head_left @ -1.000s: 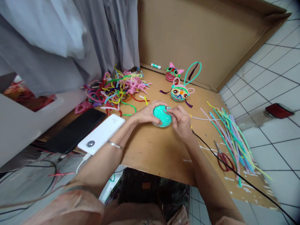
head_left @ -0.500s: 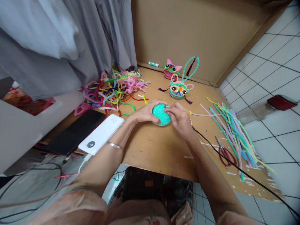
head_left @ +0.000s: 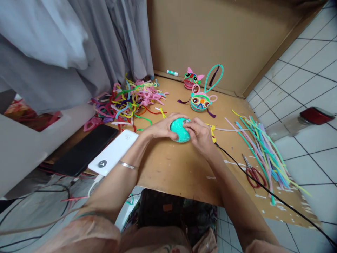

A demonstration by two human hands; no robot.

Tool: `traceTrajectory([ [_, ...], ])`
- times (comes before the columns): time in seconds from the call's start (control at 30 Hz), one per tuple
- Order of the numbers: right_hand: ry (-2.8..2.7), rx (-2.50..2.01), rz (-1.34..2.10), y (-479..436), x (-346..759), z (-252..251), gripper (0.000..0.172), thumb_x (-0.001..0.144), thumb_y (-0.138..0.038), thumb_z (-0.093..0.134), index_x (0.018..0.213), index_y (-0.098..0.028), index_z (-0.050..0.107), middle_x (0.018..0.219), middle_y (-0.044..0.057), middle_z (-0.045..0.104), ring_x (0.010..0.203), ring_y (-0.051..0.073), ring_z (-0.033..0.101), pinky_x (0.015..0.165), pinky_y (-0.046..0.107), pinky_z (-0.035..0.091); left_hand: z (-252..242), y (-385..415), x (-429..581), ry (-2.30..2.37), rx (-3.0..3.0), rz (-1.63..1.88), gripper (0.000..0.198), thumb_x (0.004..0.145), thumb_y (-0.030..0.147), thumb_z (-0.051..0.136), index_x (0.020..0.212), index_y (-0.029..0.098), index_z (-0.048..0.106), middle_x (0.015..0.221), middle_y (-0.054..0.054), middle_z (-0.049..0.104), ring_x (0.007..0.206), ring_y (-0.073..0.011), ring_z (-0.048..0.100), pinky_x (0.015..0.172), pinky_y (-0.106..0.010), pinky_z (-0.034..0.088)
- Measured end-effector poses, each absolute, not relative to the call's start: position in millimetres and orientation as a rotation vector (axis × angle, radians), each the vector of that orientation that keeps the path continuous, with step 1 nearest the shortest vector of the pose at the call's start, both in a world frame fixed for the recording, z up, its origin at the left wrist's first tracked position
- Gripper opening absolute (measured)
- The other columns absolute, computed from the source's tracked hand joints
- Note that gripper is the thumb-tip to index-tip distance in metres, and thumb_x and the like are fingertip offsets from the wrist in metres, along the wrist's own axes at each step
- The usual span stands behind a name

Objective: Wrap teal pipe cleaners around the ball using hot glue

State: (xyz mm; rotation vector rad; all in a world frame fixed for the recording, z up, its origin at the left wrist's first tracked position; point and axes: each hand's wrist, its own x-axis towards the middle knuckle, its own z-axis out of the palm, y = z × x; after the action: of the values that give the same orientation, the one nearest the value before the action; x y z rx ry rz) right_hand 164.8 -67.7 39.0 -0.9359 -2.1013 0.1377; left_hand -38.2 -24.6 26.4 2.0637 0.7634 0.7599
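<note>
A round turquoise piece (head_left: pixel 180 130) is held above the brown table (head_left: pixel 173 168). My left hand (head_left: pixel 164 127) wraps round its left side, thumb below and fingers over the top. At its upper right edge, the thumb and fingers of my right hand (head_left: pixel 200 133) are pinched together; what they hold, if anything, is too small to name. Just beyond my right hand lies a yellow tool (head_left: pixel 213 133) with a black cord, partly hidden by the hand.
Tangled pipe cleaners (head_left: pixel 137 98) lie back left, straight ones (head_left: pixel 263 151) right, beside red-handled scissors (head_left: pixel 254 174). Two decorated faces (head_left: pixel 200 102) (head_left: pixel 191 80) and a glue stick (head_left: pixel 172 73) stand or lie at the back. A white power bank (head_left: pixel 113 154) and black phone (head_left: pixel 85 149) are left.
The turquoise piece and both hands have shifted slightly left. More of the yellow tool shows beside my right hand.
</note>
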Motion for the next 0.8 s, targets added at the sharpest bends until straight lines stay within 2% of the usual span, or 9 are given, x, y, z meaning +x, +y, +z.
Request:
traceTrajectory([
  [0.2,-2.102,-0.923,0.162,-68.1,164.3,38.8,0.023,0.093,-0.020,0.050,0.091,-0.022,0.072,0.085,0.005,0.061,0.081,0.018,0.060,0.071,0.031,0.048,31.6,-26.4,-42.3,0.756,2.039,0.711,0.077,0.066,0.037,0.063,0.141,0.027,0.047,0.143,-0.006,0.047,0.135,-0.0311,0.042,0.115,-0.046,0.034],
  [0.33,-2.103,-0.930,0.181,-68.6,163.8,39.1,0.023,0.093,-0.020,0.050,0.091,-0.021,0.073,0.084,0.006,0.061,0.080,0.018,0.060,0.072,0.031,0.047,27.6,-22.9,-40.7,0.758,1.946,0.736,0.061,0.079,0.043,0.052,0.137,0.026,0.052,0.147,-0.005,0.047,0.142,-0.0292,0.036,0.121,-0.047,0.026],
  [0.43,-2.098,-0.946,0.185,-68.6,163.7,39.0,0.023,0.094,-0.021,0.050,0.091,-0.021,0.073,0.085,0.006,0.062,0.080,0.018,0.060,0.073,0.031,0.047,23.0,-20.4,-37.2,0.760,1.868,0.818,0.054,0.087,0.046,0.042,0.133,0.022,0.058,0.146,-0.007,0.049,0.143,-0.0274,0.035,0.122,-0.045,0.024],
  [0.63,-2.093,-0.930,0.189,-68.3,163.8,38.4,0.024,0.094,-0.023,0.049,0.091,-0.022,0.073,0.086,0.006,0.063,0.082,0.019,0.062,0.074,0.032,0.049,22.5,-21.3,-33.8,0.795,1.891,0.843,0.052,0.089,0.050,0.043,0.131,0.023,0.060,0.144,-0.007,0.052,0.140,-0.0266,0.039,0.122,-0.044,0.024],
  [0.8,-2.086,-0.927,0.167,-68.7,163.9,38.7,0.024,0.095,-0.024,0.049,0.089,-0.022,0.072,0.084,0.006,0.064,0.081,0.019,0.062,0.072,0.032,0.049,25.7,-24.5,-33.1,0.819,1.899,0.825,0.053,0.086,0.049,0.049,0.132,0.026,0.059,0.143,-0.005,0.053,0.141,-0.0277,0.039,0.122,-0.045,0.025],
])
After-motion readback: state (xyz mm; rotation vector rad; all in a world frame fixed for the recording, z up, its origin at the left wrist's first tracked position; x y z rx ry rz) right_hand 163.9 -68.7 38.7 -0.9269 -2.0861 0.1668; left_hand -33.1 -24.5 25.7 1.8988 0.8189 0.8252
